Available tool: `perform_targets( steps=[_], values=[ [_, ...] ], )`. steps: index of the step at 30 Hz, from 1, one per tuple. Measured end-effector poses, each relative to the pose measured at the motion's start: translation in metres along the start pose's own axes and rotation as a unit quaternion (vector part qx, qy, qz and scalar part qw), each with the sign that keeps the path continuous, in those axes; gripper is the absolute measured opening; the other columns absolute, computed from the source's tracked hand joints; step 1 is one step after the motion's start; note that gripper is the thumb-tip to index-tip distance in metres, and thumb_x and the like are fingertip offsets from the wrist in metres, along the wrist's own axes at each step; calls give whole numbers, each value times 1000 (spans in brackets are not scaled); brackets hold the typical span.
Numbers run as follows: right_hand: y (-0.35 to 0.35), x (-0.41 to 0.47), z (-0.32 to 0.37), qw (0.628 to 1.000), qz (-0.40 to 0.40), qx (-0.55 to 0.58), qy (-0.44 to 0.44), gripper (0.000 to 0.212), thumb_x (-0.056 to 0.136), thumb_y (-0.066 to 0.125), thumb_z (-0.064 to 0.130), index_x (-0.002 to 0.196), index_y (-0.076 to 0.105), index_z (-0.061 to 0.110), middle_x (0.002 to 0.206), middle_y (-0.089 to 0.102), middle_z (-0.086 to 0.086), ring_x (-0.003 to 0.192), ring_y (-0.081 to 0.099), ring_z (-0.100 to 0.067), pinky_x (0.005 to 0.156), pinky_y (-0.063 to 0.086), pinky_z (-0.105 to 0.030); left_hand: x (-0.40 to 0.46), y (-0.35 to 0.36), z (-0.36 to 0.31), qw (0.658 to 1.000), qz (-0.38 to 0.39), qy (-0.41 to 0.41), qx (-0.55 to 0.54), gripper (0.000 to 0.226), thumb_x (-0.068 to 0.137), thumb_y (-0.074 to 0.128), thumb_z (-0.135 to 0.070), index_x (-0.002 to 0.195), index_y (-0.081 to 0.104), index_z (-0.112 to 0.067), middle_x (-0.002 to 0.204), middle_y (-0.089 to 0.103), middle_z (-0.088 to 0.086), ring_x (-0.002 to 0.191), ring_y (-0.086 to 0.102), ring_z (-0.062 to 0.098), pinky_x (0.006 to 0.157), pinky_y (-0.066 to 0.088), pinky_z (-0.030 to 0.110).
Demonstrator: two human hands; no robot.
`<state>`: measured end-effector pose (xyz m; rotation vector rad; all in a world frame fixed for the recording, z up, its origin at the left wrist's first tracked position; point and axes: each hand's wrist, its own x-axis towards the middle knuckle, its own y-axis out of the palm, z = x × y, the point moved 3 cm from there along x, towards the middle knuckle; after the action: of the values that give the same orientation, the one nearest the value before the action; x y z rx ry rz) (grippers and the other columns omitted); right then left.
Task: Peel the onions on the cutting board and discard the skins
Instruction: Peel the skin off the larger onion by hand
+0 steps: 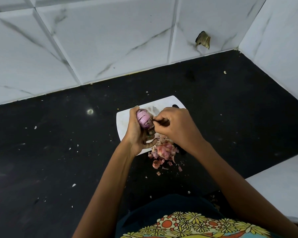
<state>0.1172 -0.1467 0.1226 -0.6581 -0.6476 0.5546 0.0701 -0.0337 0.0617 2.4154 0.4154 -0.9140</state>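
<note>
Hands meet above the white cutting board (pixel 127 117) on the black counter (pixel 58 152), seen from my remote feed. I see the left hand (pixel 136 134) wrapped around a purple onion (pixel 143 120), fingers curled to hold it upright just over the board. The right hand (pixel 175 126) pinches at the onion's side, fingertips closed on a strip of skin. Loose pinkish onion skins (pixel 163 152) lie heaped at the board's near edge, spilling onto the counter. A dry brown scrap (pixel 203 39) clings to the marbled wall tiles (pixel 110 40).
</note>
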Motion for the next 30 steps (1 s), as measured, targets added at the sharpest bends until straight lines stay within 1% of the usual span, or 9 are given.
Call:
perform_targets(
  steps=[5, 10, 13, 17, 20, 21, 23, 27, 30],
  values=[
    [7, -1, 0, 998, -49, -28, 12, 3, 74, 68, 5, 73, 67, 3, 66, 66, -6, 58, 60, -17, 55, 53, -37, 0, 1, 0, 1000, 3, -10, 3, 69, 80, 30, -73, 62, 62, -15, 65, 45, 1, 65, 40, 14, 67, 40, 30],
    [-1, 2, -21, 985, -54, 80, 141, 7, 82, 68, 8, 84, 73, 5, 71, 70, -1, 62, 66, -8, 62, 56, -25, -7, 6, 2, 995, 63, -45, -58, 70, 79, 29, -76, 65, 55, -12, 52, 40, 0, 50, 33, 13, 65, 39, 30],
    [-4, 0, -42, 982, 20, 26, 185, 15, 91, 60, 16, 87, 72, 7, 69, 64, 6, 61, 60, -5, 60, 50, -24, -8, 5, 3, 989, 87, -51, -103, 73, 78, 26, -80, 71, 52, -13, 53, 40, 0, 48, 31, 12, 66, 39, 30],
    [1, -16, -53, 966, 126, -49, 221, 31, 98, 48, 26, 70, 58, 18, 56, 49, 10, 50, 43, -6, 49, 32, -25, -6, 3, 5, 985, 103, -48, -130, 77, 79, 19, -82, 73, 56, -14, 55, 41, -1, 51, 29, 13, 68, 37, 32],
    [5, -20, -48, 973, 102, -32, 205, 18, 93, 53, 16, 84, 64, 5, 72, 65, -4, 63, 59, -17, 60, 48, -39, -5, 4, 7, 989, 90, -37, -110, 78, 81, 12, -81, 75, 53, -15, 55, 44, -2, 56, 34, 14, 70, 36, 32],
    [6, -20, -45, 976, 90, -14, 199, 13, 91, 54, 12, 90, 65, 4, 79, 68, -6, 69, 62, -18, 65, 51, -37, -4, 3, 8, 991, 83, -33, -103, 78, 81, 10, -81, 76, 54, -16, 56, 45, -2, 58, 37, 14, 70, 36, 32],
    [6, -18, -41, 979, 71, 6, 191, 13, 92, 54, 10, 96, 65, 5, 82, 68, -3, 69, 61, -12, 64, 49, -28, -3, 3, 9, 992, 75, -27, -94, 80, 82, 8, -80, 79, 56, -16, 57, 47, -2, 61, 41, 13, 70, 36, 30],
    [6, -14, -38, 983, 59, -10, 175, 32, 100, 45, 25, 83, 62, 4, 59, 56, 5, 43, 42, -8, 47, 30, -28, -2, 1, 8, 995, 63, -14, -72, 82, 84, 6, -78, 83, 60, -16, 54, 51, -3, 62, 44, 13, 68, 34, 29],
    [2, -12, -34, 986, 46, 15, 162, 15, 96, 51, 16, 90, 61, 5, 70, 61, 0, 58, 54, -8, 55, 42, -26, -1, 0, 7, 997, 57, -5, -59, 84, 85, 8, -78, 85, 65, -16, 55, 55, -2, 66, 46, 13, 68, 34, 28]
  ],
)
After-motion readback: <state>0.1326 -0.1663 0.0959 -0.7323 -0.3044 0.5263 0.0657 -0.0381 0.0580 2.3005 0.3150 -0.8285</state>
